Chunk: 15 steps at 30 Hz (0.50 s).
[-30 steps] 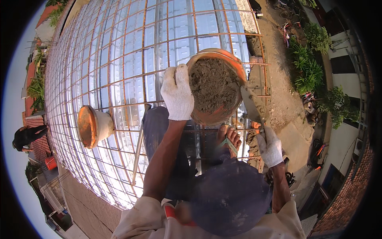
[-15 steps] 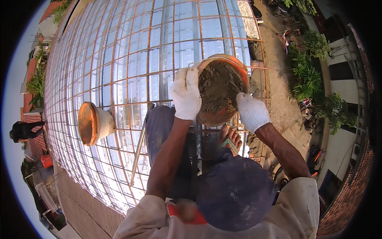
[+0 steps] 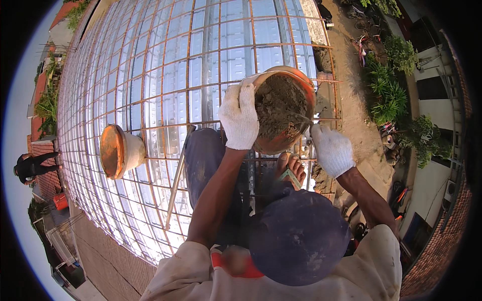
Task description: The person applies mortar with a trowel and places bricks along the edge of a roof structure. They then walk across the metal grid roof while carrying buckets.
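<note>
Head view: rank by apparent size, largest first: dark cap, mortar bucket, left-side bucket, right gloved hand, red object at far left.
1. Dark cap, likely helped by nearness to the camera
2. Mortar bucket
3. Left-side bucket and right gloved hand: look about alike, so not ranked
4. Red object

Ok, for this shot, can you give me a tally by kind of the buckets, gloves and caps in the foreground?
Round buckets with orange inner walls: 2 (one held, one farther left)
White knitted gloves: 2
Dark blue rounded cap: 1
Total: 5
</note>
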Each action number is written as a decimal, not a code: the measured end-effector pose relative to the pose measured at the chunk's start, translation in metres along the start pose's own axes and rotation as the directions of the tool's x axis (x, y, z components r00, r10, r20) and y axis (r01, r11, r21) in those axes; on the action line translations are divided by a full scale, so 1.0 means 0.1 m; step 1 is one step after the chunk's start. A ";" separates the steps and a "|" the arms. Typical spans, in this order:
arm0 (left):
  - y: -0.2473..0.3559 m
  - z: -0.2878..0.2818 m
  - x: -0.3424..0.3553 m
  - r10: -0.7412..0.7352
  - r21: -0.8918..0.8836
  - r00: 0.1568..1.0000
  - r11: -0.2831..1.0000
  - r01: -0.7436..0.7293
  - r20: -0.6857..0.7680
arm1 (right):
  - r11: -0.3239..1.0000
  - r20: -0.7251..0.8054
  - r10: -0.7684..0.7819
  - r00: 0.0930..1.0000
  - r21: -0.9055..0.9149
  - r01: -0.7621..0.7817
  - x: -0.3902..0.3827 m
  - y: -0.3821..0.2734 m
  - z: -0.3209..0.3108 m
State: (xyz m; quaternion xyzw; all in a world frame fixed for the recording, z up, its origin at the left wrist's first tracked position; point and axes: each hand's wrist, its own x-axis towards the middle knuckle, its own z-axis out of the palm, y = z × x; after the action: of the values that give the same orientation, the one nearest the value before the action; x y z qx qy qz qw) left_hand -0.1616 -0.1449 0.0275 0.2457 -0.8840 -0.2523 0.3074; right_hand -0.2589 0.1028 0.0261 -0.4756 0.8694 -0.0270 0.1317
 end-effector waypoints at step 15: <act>0.09 -0.07 -0.06 -0.227 -0.223 0.974 0.950 0.219 -0.011 | 0.979 0.092 0.117 0.989 0.154 -0.130 -0.06 -0.11 -0.33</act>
State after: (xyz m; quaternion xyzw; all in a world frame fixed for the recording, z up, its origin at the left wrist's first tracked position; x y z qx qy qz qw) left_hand -0.1552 -0.1372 0.0355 0.3128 -0.8115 -0.3774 0.3181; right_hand -0.2554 0.0996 0.0611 -0.4091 0.8862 -0.0686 0.2063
